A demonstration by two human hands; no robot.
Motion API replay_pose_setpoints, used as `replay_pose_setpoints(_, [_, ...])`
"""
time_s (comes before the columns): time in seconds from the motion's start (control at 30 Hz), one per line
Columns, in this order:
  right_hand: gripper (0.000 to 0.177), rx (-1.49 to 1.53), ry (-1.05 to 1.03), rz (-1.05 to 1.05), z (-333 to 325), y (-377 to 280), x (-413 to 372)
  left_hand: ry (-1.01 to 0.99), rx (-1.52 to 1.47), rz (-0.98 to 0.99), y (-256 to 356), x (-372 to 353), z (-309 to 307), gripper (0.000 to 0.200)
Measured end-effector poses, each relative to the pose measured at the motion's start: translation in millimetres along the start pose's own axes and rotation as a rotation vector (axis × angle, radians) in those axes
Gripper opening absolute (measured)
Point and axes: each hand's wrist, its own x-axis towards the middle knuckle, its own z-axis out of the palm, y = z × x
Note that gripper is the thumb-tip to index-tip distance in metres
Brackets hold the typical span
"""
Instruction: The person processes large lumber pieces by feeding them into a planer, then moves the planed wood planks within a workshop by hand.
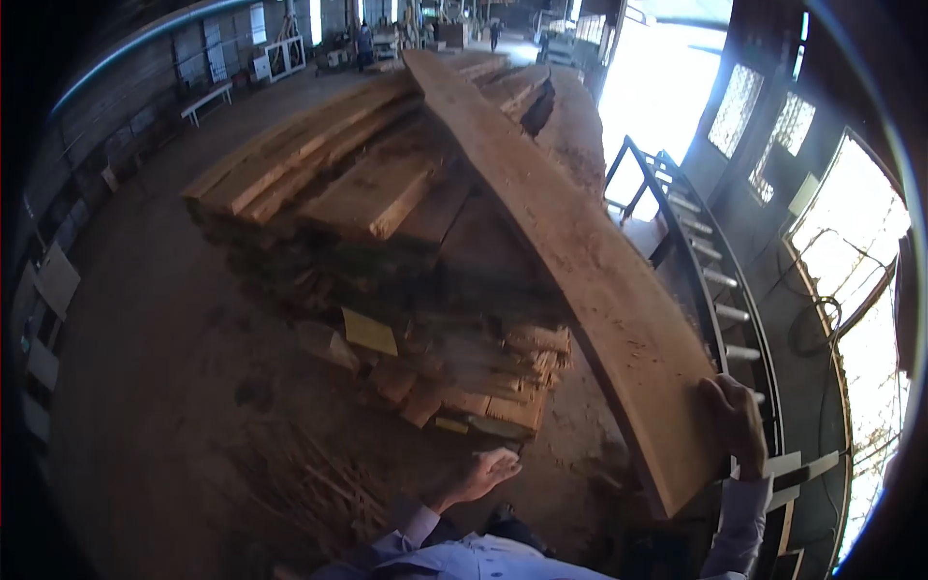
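A long, wide wooden plank (590, 271) slants from the top of the lumber stack (377, 184) down toward me on the right. My right hand (737, 418) grips the plank's right edge close to its near end; part of the fingers is hidden by the wood. My left hand (486, 474) is off the plank, low in front of my body, with its fingers extended and nothing visible in them. Nearest to it are shorter wood pieces (464, 398) piled at the foot of the stack.
A roller conveyor (720, 280) runs along the right side. Thin wood scraps (309, 478) litter the floor at lower left. A white bench (206, 101) stands by the left wall. Farther back are a person (364, 44) and machinery. Bright light enters through the doorway (662, 82).
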Motion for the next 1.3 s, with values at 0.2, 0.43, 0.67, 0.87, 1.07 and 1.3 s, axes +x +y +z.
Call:
replay_pose_setpoints(0.2, [0.054, -0.021, 0.016, 0.105, -38, 83, -97, -0.225, -0.318, 0.095, 69, 34, -10, 0.052])
replay_pose_setpoints(0.43, [0.067, 0.137, 0.174, 0.436, -81, 159, -314, -0.448, -1.589, 0.091, 60, 141, 57, 0.055])
replay_pose_setpoints(0.67, [0.043, 0.438, 0.106, 0.750, -83, 91, -373, -0.505, -1.595, 0.140, 70, 167, 87, 0.052])
replay_pose_setpoints(0.87, [0.029, 0.710, -0.061, 0.535, -84, 109, -351, -0.366, -1.238, 0.332, 164, 163, 92, 0.051])
replay_pose_setpoints(1.07, [0.054, 0.830, 0.637, 0.256, -56, 152, -347, -0.243, -1.263, 0.213, 213, 194, 114, 0.043])
replay_pose_setpoints(1.3, [0.054, 0.546, 1.141, 0.469, 3, 267, -356, 0.051, -0.517, 0.312, 170, 259, 157, 0.039])
